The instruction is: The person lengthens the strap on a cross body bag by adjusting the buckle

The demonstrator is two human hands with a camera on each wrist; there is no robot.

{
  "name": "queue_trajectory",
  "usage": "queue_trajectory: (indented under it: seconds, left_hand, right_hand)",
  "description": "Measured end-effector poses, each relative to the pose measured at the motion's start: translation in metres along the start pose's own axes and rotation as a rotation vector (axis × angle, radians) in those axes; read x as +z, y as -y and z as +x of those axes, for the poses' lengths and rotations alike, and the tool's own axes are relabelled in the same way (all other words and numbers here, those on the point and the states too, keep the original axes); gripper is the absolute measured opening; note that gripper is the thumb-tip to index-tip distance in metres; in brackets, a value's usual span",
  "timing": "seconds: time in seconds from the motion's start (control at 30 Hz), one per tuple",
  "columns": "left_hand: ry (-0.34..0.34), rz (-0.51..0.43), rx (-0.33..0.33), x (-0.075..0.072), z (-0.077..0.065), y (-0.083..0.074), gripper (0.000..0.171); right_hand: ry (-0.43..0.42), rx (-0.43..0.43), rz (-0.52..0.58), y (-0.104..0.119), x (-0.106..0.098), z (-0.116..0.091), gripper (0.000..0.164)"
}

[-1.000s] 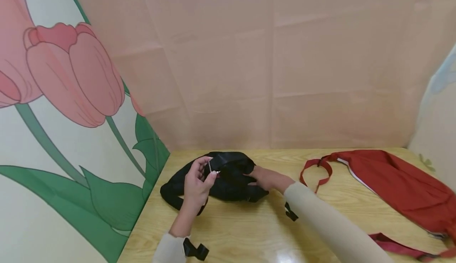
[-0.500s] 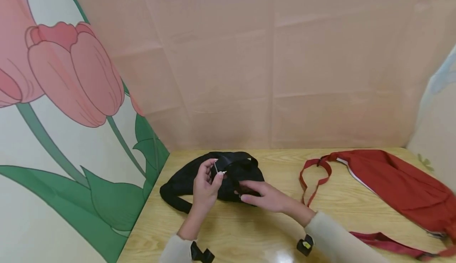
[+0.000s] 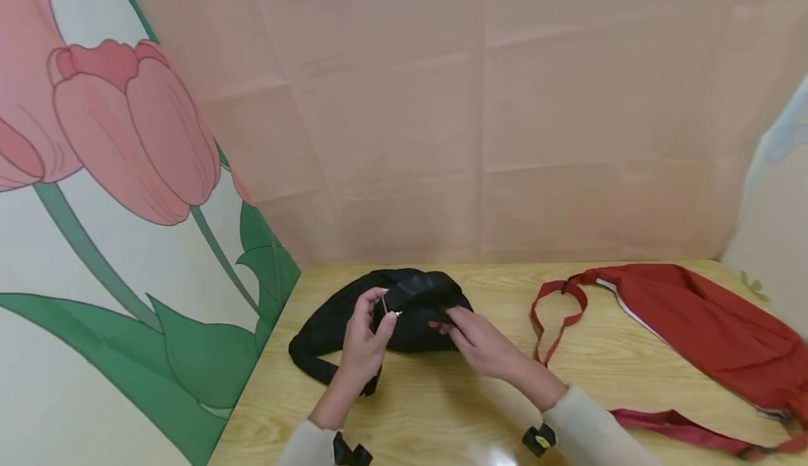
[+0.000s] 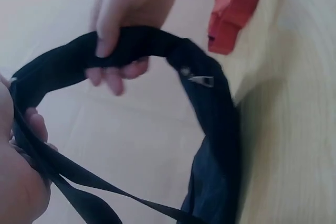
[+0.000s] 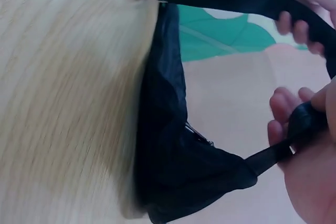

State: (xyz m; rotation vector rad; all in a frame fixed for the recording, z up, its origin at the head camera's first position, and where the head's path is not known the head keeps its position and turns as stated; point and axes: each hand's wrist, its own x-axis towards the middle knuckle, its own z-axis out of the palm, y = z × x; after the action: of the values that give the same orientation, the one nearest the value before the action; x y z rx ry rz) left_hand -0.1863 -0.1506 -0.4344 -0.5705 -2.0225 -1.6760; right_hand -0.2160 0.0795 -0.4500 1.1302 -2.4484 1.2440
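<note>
A black sling bag [image 3: 416,333] rests toward the back of the wooden table, its strap raised in a loop in front of it. My left hand [image 3: 362,347] pinches the strap beside a pale metal-looking buckle [image 3: 386,303]. To the right, my right hand [image 3: 489,347] grips another part of the strap, fingers partly hidden in the head view. In the right wrist view, the right hand [image 5: 310,156] has its fingers curled round the black webbing [image 5: 268,158] at one end of the bag. A zip pull [image 4: 202,81] shows on the bag in the left wrist view.
A red bag [image 3: 701,333] lies at the right of the table [image 3: 429,417], with a thin red strap loop [image 3: 562,311] toward the black bag and a wider red strap [image 3: 682,431] near the front. A curtain backs the table; a tulip-printed wall [image 3: 145,136] stands left.
My right hand has come off the bag's right end, dipped nearer the left hand, then risen slightly right with the strap. My left hand, still pinching the strap, has shifted slightly right.
</note>
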Motion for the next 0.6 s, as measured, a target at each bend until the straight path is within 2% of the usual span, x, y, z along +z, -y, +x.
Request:
queue_trajectory:
  seconds: [0.13, 0.23, 0.33, 0.5, 0.6]
  left_hand:
    - [0.025, -0.004, -0.053, 0.005, -0.001, 0.003, 0.033]
    - [0.047, 0.027, -0.085, 0.006, -0.002, 0.005, 0.033]
    - [0.065, 0.058, -0.083, 0.004, -0.001, 0.006, 0.033]
    - [0.09, 0.096, -0.045, 0.0, 0.0, 0.009, 0.034]
    - [0.116, 0.103, -0.018, -0.002, 0.001, 0.009, 0.034]
  right_hand:
    - [-0.033, 0.008, 0.124, -0.004, -0.007, -0.002, 0.029]
    - [-0.051, 0.022, 0.158, -0.005, -0.01, -0.003, 0.03]
    - [-0.048, 0.03, 0.137, -0.006, -0.014, -0.004, 0.034]
    - [-0.05, 0.024, 0.078, -0.01, -0.021, -0.005, 0.033]
    - [-0.052, 0.014, 0.038, -0.012, -0.025, -0.005, 0.038]
